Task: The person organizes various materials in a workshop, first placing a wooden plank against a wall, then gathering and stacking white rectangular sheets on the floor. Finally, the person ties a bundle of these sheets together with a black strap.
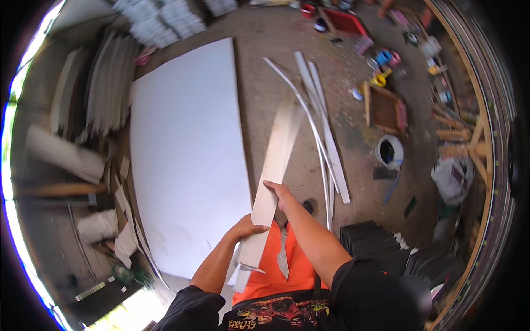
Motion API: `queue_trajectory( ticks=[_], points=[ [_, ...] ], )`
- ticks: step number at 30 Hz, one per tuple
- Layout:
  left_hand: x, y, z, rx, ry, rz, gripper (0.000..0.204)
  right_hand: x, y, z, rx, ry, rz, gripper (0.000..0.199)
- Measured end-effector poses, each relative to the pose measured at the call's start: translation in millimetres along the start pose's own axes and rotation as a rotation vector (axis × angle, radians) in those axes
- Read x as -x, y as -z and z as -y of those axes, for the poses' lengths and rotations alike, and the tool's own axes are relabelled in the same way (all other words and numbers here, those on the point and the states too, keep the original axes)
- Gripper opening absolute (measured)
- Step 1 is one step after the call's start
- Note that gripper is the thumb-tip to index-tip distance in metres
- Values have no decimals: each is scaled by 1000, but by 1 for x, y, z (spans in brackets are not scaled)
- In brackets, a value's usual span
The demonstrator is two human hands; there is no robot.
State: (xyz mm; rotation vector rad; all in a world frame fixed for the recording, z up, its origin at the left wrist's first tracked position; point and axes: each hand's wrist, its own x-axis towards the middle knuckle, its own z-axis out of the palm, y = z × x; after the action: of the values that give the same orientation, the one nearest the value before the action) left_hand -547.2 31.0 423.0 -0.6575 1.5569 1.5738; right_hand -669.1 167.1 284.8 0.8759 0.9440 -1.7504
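Both my hands hold a long, narrow pale board strip (276, 160) that points away from me above the floor. My left hand (247, 227) grips its near part from the left edge. My right hand (279, 192) clasps it a little further up, on the right edge. The strip's near end looks broken and ragged, close to my orange shorts. A large white sheet (187, 154) lies flat on the floor just left of the strip.
Several thin white strips (323, 127) lie on the concrete to the right. A white bucket (390, 151), a wooden box (386, 107), tape rolls and small clutter sit further right. A stack of dark tiles (370, 240) is near my right side. Leaning boards (105, 83) stand at left.
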Motion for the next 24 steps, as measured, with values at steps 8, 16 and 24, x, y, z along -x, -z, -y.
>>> queue_trajectory(
  ticks=[8, 16, 24],
  points=[
    [212, 43, 115, -121, -77, -110, 85, 20, -87, -79, 2, -103, 106, 54],
    [396, -28, 304, -15, -66, -301, 85, 73, -142, -162, 209, -6, 284, 49],
    [459, -130, 450, 226, -22, -472, 76, 101, -202, -243, 437, -72, 315, 39]
  ],
)
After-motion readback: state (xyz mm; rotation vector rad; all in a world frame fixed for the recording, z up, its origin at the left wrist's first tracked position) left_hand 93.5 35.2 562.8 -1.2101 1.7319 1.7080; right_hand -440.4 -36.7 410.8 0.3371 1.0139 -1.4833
